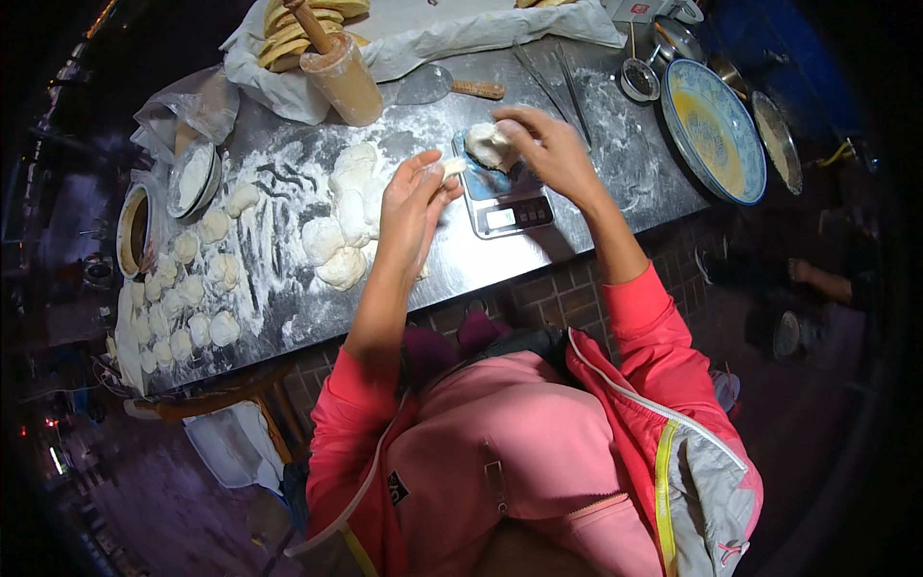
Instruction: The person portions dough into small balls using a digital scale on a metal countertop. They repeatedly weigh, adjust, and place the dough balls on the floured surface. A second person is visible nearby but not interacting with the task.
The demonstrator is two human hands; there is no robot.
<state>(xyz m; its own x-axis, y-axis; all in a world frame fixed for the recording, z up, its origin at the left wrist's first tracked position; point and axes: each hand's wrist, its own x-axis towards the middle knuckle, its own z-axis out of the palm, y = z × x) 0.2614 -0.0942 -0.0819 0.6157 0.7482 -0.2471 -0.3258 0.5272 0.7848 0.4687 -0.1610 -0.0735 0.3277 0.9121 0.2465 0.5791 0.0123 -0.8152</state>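
Note:
My left hand [412,205] pinches a small piece of white dough [454,169] between thumb and fingers, just left of a digital kitchen scale [512,218]. On the scale's blue platform area sits a larger dough lump [488,144], or it hangs just above; I cannot tell which. Fingers of my right hand [544,148] grip that lump from its right side. The scale's small display is lit. Left of my left hand, a floury mass of dough pieces [351,213] lies on the steel table [447,270].
Dough balls [191,288] cover the table's left end, near a flour bowl [195,179] and a brown-lined pot [133,229]. Behind are a wooden rolling pin [346,83], a scraper [433,85], tongs [570,86] and a cloth-lined tray [433,43] with flatbreads. A blue-patterned bowl [746,162] stands right.

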